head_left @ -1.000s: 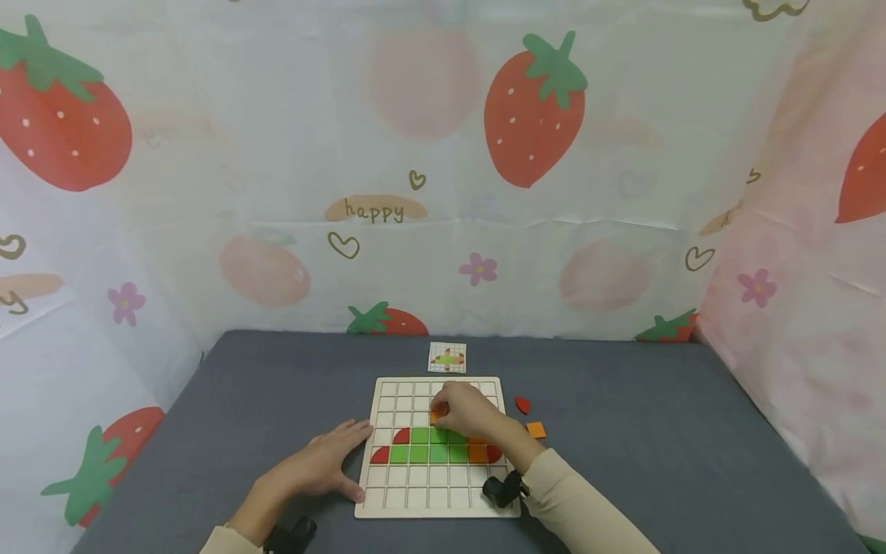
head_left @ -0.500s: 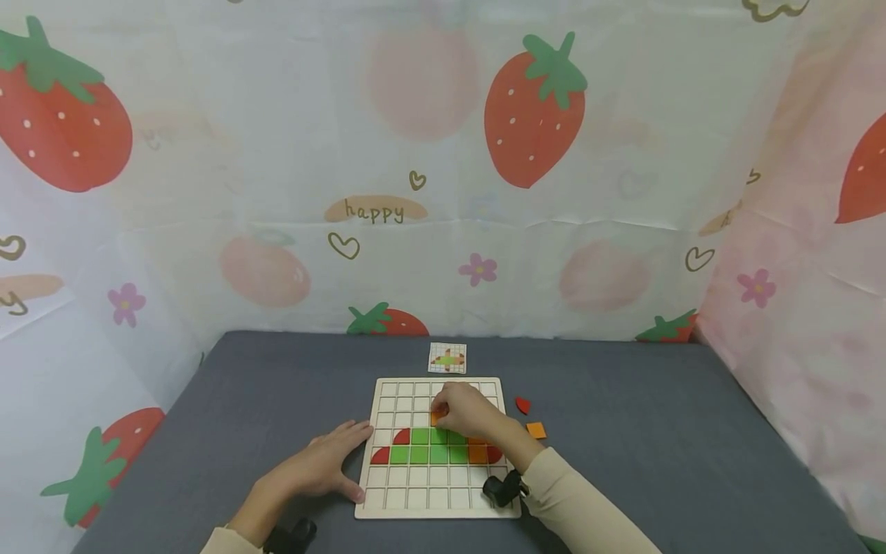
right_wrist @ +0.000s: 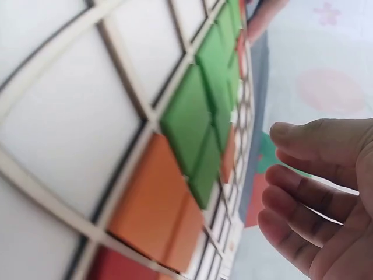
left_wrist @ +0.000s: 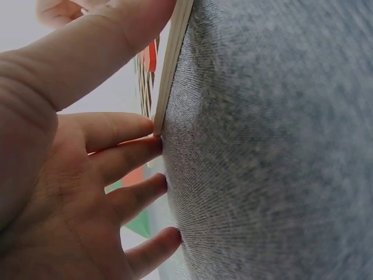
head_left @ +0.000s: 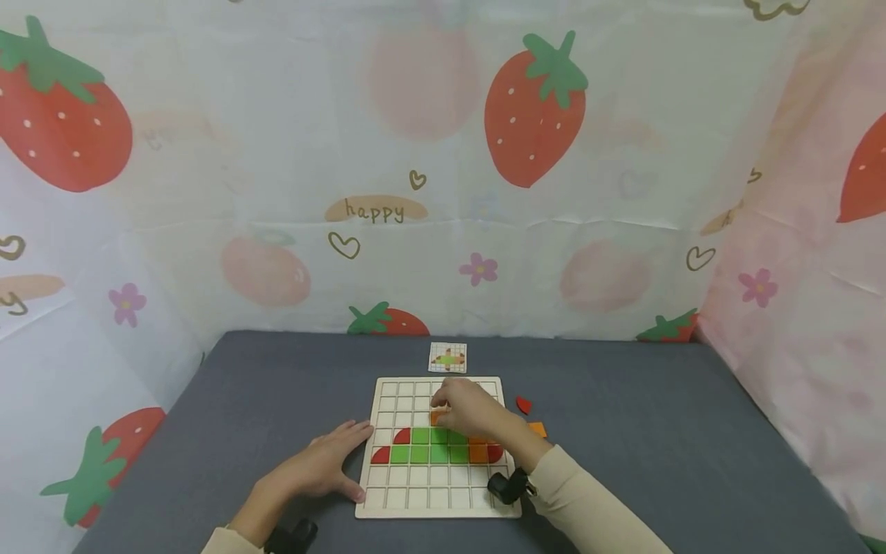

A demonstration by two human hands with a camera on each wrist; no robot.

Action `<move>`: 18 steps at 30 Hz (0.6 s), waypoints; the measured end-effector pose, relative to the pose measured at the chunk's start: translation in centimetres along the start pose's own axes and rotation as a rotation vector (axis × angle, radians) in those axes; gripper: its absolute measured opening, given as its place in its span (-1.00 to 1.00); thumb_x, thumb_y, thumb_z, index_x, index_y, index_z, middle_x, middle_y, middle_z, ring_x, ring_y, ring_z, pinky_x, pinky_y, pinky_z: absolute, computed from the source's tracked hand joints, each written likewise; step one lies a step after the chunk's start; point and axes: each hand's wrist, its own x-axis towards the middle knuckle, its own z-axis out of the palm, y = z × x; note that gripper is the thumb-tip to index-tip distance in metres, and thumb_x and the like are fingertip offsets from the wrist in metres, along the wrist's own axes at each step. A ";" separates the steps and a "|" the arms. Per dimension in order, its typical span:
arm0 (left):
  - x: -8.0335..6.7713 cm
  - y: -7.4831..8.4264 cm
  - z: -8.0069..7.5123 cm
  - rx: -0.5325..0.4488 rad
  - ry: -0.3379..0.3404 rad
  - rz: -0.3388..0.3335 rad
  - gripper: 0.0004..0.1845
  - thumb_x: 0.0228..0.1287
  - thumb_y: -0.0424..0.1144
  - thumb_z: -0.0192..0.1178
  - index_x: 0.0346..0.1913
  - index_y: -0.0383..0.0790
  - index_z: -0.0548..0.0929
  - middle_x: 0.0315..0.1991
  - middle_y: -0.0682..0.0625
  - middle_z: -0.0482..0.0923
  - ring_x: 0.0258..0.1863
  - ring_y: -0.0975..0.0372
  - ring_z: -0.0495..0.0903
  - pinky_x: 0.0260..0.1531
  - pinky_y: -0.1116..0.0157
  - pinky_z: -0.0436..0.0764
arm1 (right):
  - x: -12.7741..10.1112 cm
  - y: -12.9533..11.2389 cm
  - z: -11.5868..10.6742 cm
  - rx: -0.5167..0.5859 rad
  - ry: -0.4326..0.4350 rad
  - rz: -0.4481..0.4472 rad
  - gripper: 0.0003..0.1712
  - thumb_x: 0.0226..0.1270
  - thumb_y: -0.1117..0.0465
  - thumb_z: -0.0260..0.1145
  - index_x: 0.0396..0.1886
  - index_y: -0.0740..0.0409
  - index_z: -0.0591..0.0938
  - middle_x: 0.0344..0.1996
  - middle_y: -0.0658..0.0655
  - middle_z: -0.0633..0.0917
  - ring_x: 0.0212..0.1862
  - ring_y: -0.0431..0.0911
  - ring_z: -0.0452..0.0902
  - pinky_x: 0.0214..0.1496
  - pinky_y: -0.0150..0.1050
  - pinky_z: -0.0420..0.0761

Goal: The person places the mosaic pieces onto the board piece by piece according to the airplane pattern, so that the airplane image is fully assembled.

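Note:
My left hand [head_left: 321, 462] lies at the left edge of the white grid board [head_left: 388, 496], thumb and fingers spread and touching its side. In the left wrist view, fingertips [left_wrist: 157, 140] rest at the board's edge and on the cloth. Over the board's upper middle, my right hand [head_left: 471, 408] has loosely bent fingers holding nothing, its thumb tip apart from the others in the right wrist view. Just below it, an orange tile [right_wrist: 228, 153] sits in a cell above the green tiles [head_left: 419, 455]. Quarter-round red pieces [head_left: 380, 455] and orange squares [head_left: 478, 454] end the two rows.
A small pattern card [head_left: 447, 358] lies behind the board. Right of the board are a loose red piece [head_left: 524, 405] and an orange square [head_left: 537, 429], partly covered by my right forearm. Grey cloth [head_left: 623, 431] covers the table, with a strawberry-print curtain [head_left: 429, 269] behind.
The right hand's fingers have let go of the orange tile, which stays on the board. That hand and forearm have shifted slightly up and right. The left hand has not moved.

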 end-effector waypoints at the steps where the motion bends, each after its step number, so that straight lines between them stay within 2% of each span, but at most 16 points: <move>1: 0.0 0.0 0.0 -0.005 0.001 -0.003 0.07 -0.37 0.02 0.46 0.33 -0.22 0.22 0.36 -0.11 0.17 0.40 -0.04 0.01 0.21 -0.19 0.07 | -0.1 -0.1 -0.3 0.001 0.005 -0.009 -0.73 0.14 0.20 0.27 -0.13 0.08 0.67 -0.21 0.00 0.61 -0.20 -0.19 0.50 -0.20 -0.40 0.53; 9: -0.2 0.1 -0.1 -0.007 0.002 -0.011 0.06 -0.37 0.01 0.46 0.33 -0.22 0.22 0.35 -0.12 0.18 0.39 -0.05 0.02 0.21 -0.19 0.06 | -1.3 0.7 -2.2 -0.006 0.019 -0.023 -0.72 0.17 0.20 0.26 -0.12 0.16 0.65 -0.20 0.06 0.61 -0.19 -0.13 0.50 -0.18 -0.30 0.54; 13: -0.3 0.2 -0.1 -0.013 0.003 -0.013 0.06 -0.37 0.00 0.46 0.33 -0.22 0.22 0.35 -0.13 0.18 0.39 -0.06 0.02 0.21 -0.20 0.06 | -1.9 1.6 -3.1 -0.024 0.019 -0.009 -0.71 0.16 0.19 0.27 -0.11 0.16 0.64 -0.21 0.05 0.58 -0.20 -0.12 0.50 -0.18 -0.26 0.54; 18: -0.2 0.3 0.0 -0.029 0.002 -0.037 0.06 -0.37 -0.03 0.47 0.34 -0.15 0.22 0.35 -0.09 0.19 0.40 -0.01 0.02 0.22 -0.21 0.04 | -2.7 2.9 -3.5 0.014 0.036 0.031 -0.71 0.15 0.20 0.28 -0.11 0.15 0.65 -0.26 0.03 0.57 -0.20 -0.12 0.49 -0.18 -0.24 0.54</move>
